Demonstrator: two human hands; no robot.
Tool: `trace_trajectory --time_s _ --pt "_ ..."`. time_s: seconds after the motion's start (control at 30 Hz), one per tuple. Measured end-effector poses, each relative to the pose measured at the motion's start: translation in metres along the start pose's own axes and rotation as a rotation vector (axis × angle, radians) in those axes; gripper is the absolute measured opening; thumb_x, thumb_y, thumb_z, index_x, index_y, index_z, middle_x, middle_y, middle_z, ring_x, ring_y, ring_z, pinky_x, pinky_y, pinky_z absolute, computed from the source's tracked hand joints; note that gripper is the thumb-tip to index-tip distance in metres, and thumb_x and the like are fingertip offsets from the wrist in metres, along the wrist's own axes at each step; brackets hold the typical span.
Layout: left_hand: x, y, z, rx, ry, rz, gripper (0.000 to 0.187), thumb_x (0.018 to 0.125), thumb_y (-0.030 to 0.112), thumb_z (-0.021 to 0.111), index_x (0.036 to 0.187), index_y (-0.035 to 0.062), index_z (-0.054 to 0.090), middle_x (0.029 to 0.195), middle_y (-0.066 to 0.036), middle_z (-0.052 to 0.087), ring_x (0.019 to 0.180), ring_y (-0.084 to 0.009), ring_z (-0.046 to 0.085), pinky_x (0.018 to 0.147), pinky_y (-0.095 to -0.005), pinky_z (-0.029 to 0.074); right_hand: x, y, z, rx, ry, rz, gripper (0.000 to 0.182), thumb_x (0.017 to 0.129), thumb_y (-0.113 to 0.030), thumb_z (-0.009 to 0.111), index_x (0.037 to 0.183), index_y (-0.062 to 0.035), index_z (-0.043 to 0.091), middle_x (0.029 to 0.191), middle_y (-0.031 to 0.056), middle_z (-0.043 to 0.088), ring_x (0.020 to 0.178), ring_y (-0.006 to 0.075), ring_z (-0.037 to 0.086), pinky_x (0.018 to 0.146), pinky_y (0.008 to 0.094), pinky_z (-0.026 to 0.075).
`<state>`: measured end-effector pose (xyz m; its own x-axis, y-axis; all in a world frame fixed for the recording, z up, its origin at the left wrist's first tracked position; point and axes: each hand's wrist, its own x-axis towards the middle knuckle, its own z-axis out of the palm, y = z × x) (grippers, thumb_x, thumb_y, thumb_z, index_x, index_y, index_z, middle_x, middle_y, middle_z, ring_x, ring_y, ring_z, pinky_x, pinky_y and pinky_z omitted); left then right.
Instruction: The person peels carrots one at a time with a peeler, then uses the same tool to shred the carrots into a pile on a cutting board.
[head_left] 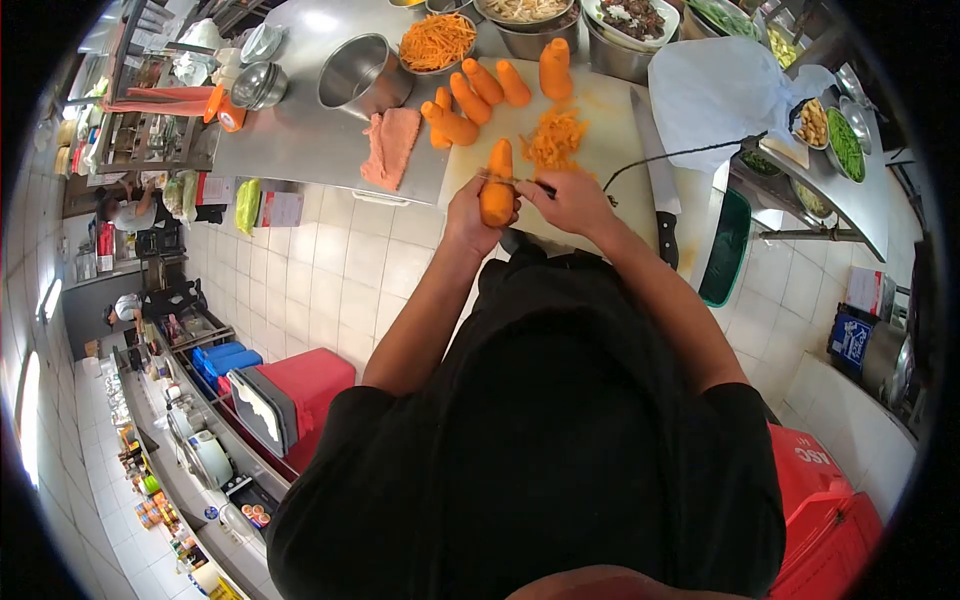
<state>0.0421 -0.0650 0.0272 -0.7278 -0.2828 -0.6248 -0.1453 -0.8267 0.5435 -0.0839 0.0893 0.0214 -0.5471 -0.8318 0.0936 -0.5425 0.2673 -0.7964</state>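
My left hand (470, 215) is wrapped around a carrot (496, 207), which points away from me over the near edge of the white cutting board (610, 110). In my right hand (574, 202) is a peeler (516, 181), its narrow head lying across the carrot; my fingers hide most of its handle. A heap of orange peelings (555, 138) lies just beyond my right hand. Several peeled carrots (470, 98) rest at the board's far left, and more stand at its back (555, 70). A large knife (656, 165) lies along the right side of the board.
Left of the board are a pink cloth (390, 148) and a steel pot (366, 76). Behind stands a bowl of shredded carrot (437, 42). A white plastic bag (715, 85) and a green bin (727, 250) are on the right. Two people work far left.
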Motion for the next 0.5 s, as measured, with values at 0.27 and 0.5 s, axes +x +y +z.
trace_trajectory --time_s 0.27,0.5 --pt "-0.021 -0.006 -0.004 0.094 -0.074 -0.017 0.047 0.105 0.043 0.036 0.123 0.0021 0.049 0.095 -0.016 0.062 0.074 -0.0252 0.059 0.064 -0.0359 0.049 0.012 0.049 -0.015 0.024 0.072 0.288 0.05 0.095 -0.05 0.056 0.084 -0.0021 0.067 0.073 0.021 0.065 0.07 0.0401 0.063 0.063 0.0468 0.048" --pt "-0.004 -0.006 -0.013 0.066 0.051 0.023 0.048 0.104 0.045 0.038 0.125 0.0027 0.049 0.099 -0.018 0.063 0.082 -0.0286 0.063 0.07 -0.0396 0.052 -0.036 -0.022 -0.005 0.234 -0.057 0.126 0.05 0.094 -0.047 0.059 0.079 -0.0002 0.062 0.067 0.0225 0.06 0.065 0.0427 0.059 0.06 0.048 0.045"
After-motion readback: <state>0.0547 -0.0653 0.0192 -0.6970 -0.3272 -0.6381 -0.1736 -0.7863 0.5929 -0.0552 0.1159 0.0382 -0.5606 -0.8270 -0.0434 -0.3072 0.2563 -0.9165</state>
